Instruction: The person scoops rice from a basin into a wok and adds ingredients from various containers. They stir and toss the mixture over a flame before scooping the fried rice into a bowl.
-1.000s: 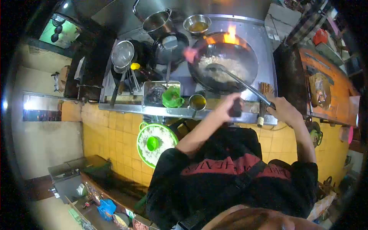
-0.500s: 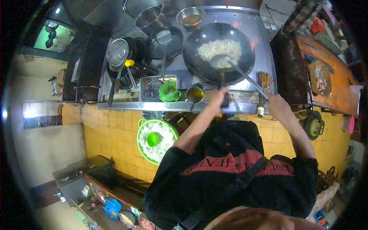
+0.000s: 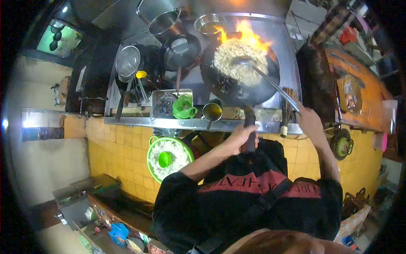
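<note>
A large dark wok point(image 3: 241, 95) sits on the stove, with fried rice point(image 3: 228, 59) heaped and spread in it. My left hand point(image 3: 244, 137) is wrapped round the wok's dark handle, close to my body. In my right hand point(image 3: 308, 120) is the long metal handle of a ladle point(image 3: 275, 84), gripped near its end. The ladle's bowl rests among the rice. Tall orange flames point(image 3: 247, 34) rise at the wok's far rim, beside the rice.
Left of the wok are a frying pan point(image 3: 182, 51), a deep pot point(image 3: 164, 23), a strainer point(image 3: 127, 61) and a metal tray point(image 3: 163, 95) with a green bag point(image 3: 184, 106). A cup of oil point(image 3: 212, 111) and a bamboo brush point(image 3: 287, 114) lie near the front edge. A green basket point(image 3: 152, 167) holds white rice.
My left hand has drawn the wok's handle toward my body. The rice has spread up toward the far side, and large flames have flared there. The ladle stays in the rice.
</note>
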Motion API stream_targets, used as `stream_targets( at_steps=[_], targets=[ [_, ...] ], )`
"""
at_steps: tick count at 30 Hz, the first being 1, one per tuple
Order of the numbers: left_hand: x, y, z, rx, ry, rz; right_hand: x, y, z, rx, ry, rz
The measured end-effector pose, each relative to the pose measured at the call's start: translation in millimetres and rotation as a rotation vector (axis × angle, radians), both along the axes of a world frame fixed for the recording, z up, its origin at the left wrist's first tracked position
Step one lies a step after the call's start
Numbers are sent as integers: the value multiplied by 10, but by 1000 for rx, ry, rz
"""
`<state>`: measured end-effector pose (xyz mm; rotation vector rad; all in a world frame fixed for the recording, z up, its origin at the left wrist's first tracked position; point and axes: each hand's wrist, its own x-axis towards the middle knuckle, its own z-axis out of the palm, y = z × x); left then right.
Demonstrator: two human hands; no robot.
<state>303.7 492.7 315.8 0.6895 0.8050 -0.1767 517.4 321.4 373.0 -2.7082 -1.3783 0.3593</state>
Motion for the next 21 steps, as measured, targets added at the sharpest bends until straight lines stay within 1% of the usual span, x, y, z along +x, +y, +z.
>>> stream_targets(
  at_steps=[1,2,3,4,5,6,7,9,10,11,12,13,14,15,16,17,18,19,20,21],
  targets=[
    [18,11,14,-13,72,0,-5,-26,149,121,31,41],
    [67,96,-250,2,21,44,47,-145,116,227,34,78],
    [149,242,-700,18,-29,84,18,-130,156,226,36,85],
    [229,389,-1112,-1,-107,109,-22,-87,238,250,107,23],
    [329,545,-1346,335,-119,33,-73,-44,292,272,178,-42],
    [375,616,-1226,539,-185,93,-97,91,210,201,256,-126],
    [430,662,-1267,541,-187,95,-92,260,3,130,333,-210],
    [554,727,-1501,436,-78,175,20,413,-958,273,502,-110],
    [554,764,-1685,393,-157,131,150,527,-1545,165,499,-112],
    [542,731,-1547,391,-168,146,302,629,-1876,57,489,-109],
    [496,681,-1289,693,-18,84,421,696,-1764,53,473,-91],
    [458,659,-1137,990,150,14,481,762,-1538,135,549,-146],
    [475,715,-1514,657,51,65,502,846,-1212,220,626,-200],
    [460,752,-1861,662,50,79,439,916,-674,381,1028,-476],
    [418,742,-2167,939,63,41,464,899,-216,605,1193,-372],
    [376,704,-2303,1215,79,1,482,914,41,829,1351,-256],
    [324,588,-2029,1469,-50,215,497,1045,51,825,1351,-247],
    [297,587,-1795,1469,-49,220,517,1258,55,905,1028,-97],
    [245,586,-1609,1172,47,70,489,1458,70,962,700,44],
    [231,577,-1526,870,131,-75,315,1683,134,1171,464,55]
  ],
)
